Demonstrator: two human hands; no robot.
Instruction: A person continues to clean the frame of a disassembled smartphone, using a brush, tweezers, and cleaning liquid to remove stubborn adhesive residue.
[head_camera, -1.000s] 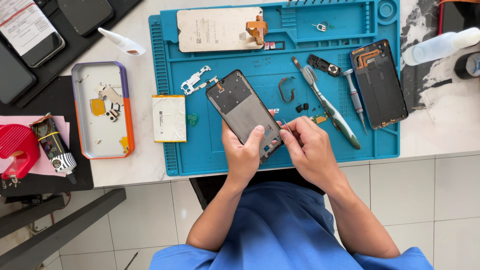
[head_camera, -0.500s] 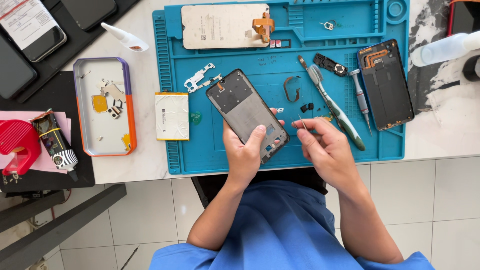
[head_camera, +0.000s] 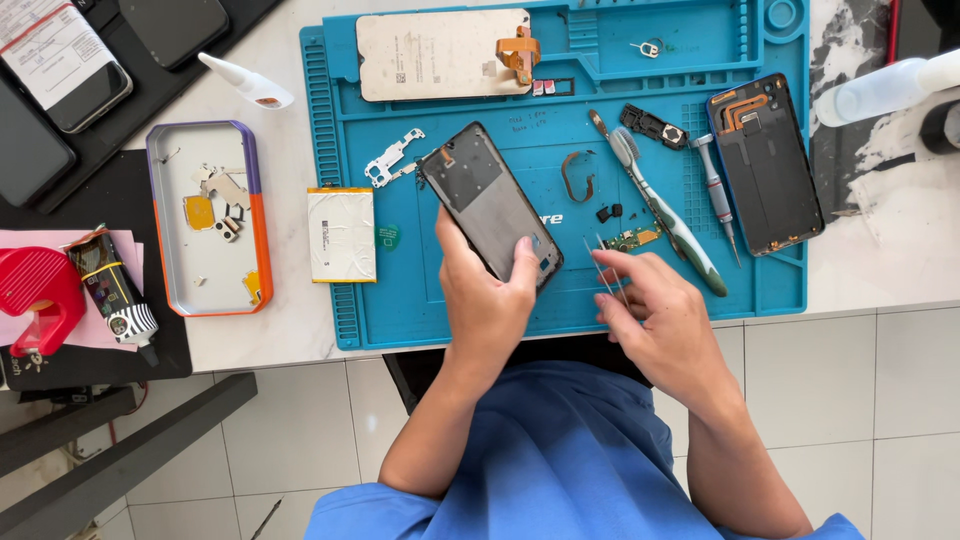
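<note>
The left hand (head_camera: 487, 300) grips the lower end of a phone frame (head_camera: 488, 203), which lies tilted on the blue mat (head_camera: 700, 290). Just beside it, the right hand (head_camera: 660, 320) pinches what look like tweezers (head_camera: 605, 268). Farther off lie a small board (head_camera: 632, 239), a brush (head_camera: 665, 213) and a screen (head_camera: 440, 53).

Blue mat (head_camera: 700, 290) bare along its near edge, right of right hand (head_camera: 660, 320): open passage there. Toothbrush (head_camera: 660, 210) and screwdriver (head_camera: 718, 200) lie diagonally just beyond, blocking approach to back cover (head_camera: 765, 165). Phone frame (head_camera: 485, 200), in left hand (head_camera: 485, 300), splits mat centre. Battery (head_camera: 342, 235) and tray (head_camera: 205, 230) crowd the left; bare counter (head_camera: 290, 150) strip between them.
</note>
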